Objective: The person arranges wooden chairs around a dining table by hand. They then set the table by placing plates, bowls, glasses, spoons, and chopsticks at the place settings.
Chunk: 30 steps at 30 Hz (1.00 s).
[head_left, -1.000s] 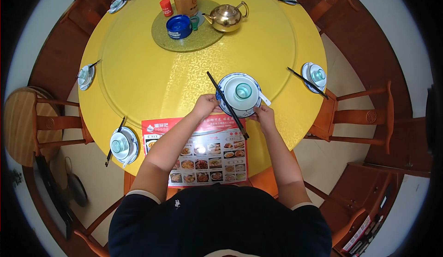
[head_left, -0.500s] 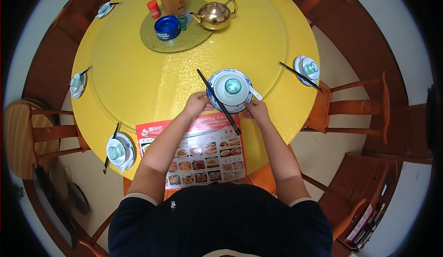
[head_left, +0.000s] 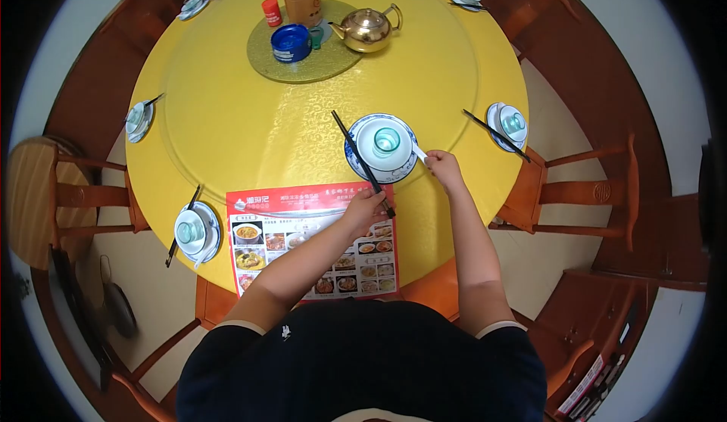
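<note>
while chopsticks (head_left: 354, 149) look black, slim and straight, spoon (head_left: 419, 151) is white.

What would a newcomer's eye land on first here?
Probably the big round yellow table filling the middle, with a shiny gold teapot on its far side. Nearer, the left hand is on the near end of the black chopsticks and the right hand on the white spoon, both by the glass. The red-topped menu lies at the near edge.
</note>
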{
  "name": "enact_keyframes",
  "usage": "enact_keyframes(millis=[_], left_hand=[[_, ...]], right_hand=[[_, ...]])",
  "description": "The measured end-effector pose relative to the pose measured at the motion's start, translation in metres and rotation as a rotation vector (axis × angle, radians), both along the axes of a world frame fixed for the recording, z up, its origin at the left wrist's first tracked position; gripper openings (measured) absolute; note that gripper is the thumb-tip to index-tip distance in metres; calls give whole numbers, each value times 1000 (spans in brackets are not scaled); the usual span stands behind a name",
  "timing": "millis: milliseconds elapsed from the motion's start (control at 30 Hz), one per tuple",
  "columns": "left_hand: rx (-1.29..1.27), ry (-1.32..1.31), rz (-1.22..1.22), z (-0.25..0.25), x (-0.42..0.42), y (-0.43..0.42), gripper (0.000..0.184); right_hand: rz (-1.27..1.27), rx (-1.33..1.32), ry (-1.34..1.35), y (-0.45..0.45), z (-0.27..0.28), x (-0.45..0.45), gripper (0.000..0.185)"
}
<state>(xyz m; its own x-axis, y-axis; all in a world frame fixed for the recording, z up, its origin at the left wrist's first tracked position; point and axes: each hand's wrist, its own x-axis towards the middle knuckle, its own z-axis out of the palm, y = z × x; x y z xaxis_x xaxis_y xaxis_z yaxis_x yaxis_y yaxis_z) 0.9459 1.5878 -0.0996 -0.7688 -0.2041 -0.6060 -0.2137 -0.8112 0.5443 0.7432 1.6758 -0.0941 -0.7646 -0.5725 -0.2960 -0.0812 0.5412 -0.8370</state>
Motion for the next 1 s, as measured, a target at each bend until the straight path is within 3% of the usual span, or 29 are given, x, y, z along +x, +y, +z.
enact_keyframes(millis=[167,300,500,567,700,833,867,967,1000], left_hand=[[8,31,118,2,12,-3,11],[-159,38,121,31,54,-27,14],[-408,-267,68,53,131,-96,13],[-532,-339,8,30,148,-120,10],[-624,-387,4,33,157,-135,6],[-749,-438,-26,19,167,-155,8],[-694,-401,104,15,169,-158,7],[-749,-397,158,5,178,-177,10],[-783,-408,68,7,182,-185,17]], right_hand=[[7,-52,-186,-1,5,3,15],[-24,-199,-380,13,6,-3,13],[-268,-429,-412,45,28,24,17],[-258,-575,-528,33,50,67,18],[12,-459,-711,-20,55,143,20],[28,-419,-746,-67,21,174,22],[22,-399,-727,-76,18,178,21],[14,-365,-680,-99,6,188,20],[10,-348,-652,-105,4,191,20]])
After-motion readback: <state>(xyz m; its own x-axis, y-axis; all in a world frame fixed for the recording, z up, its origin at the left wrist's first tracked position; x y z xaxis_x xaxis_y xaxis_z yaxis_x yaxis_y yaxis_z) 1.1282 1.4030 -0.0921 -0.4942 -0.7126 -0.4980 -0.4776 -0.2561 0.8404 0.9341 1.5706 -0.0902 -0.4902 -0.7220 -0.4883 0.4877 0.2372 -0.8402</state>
